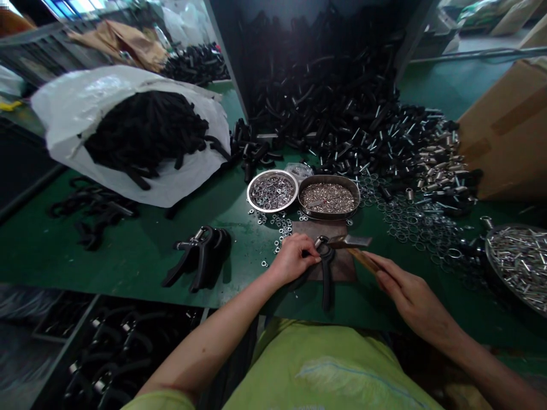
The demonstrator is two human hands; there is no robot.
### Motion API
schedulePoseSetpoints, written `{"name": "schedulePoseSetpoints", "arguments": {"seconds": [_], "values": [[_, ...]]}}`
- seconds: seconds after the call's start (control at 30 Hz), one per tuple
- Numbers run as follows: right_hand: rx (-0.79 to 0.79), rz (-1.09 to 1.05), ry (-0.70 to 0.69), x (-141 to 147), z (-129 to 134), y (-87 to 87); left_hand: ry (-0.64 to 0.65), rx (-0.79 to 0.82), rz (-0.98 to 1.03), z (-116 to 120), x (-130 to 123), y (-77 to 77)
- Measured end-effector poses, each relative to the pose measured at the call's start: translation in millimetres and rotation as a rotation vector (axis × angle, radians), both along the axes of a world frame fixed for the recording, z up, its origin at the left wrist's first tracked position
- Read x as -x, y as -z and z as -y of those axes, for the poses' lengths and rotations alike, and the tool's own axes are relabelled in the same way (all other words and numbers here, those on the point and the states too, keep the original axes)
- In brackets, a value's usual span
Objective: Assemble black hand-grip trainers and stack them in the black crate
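On a brown pad (346, 267) at the table's near edge lies a black spring hand grip (327, 279), with a small coil spring near its top. My left hand (294, 259) pinches it from the left, fingertips near the joint; part of it is hidden behind the fingers. My right hand (404, 290) is wrapped round the wooden handle of a hammer (363, 260). The metal head is just above the hand grip's top end; whether they touch I cannot tell. To the left stand several similar black hand grips (200, 256), pressed together in a row.
Beyond the pad sit a round dish (252, 196) of small metal parts and an oval tin (329, 216) of rivet-like pieces. Loose nuts and rings (412, 225) are scattered around. A white sack (166, 191), a carton (508, 131) and a bowl of pins (521, 262) flank the table.
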State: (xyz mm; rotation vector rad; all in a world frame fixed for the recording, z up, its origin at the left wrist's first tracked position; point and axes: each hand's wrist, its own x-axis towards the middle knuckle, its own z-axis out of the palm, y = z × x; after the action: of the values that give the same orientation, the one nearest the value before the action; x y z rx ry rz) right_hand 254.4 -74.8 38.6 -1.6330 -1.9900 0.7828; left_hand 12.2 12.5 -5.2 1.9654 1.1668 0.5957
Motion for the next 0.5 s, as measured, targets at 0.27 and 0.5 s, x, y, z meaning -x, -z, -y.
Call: {"name": "schedulePoseSetpoints", "arguments": {"seconds": [0.27, 0.5], "values": [[0.01, 0.007, -0.005, -1.9, 4.3, -2.7, -0.009, -0.035, -0.058, 3.1, -0.3, -2.6], [0.005, 0.006, -0.003, -1.4, 7.3, -6.2, -0.008, -0.012, -0.083, 4.7, 2.0, -5.1]]}}
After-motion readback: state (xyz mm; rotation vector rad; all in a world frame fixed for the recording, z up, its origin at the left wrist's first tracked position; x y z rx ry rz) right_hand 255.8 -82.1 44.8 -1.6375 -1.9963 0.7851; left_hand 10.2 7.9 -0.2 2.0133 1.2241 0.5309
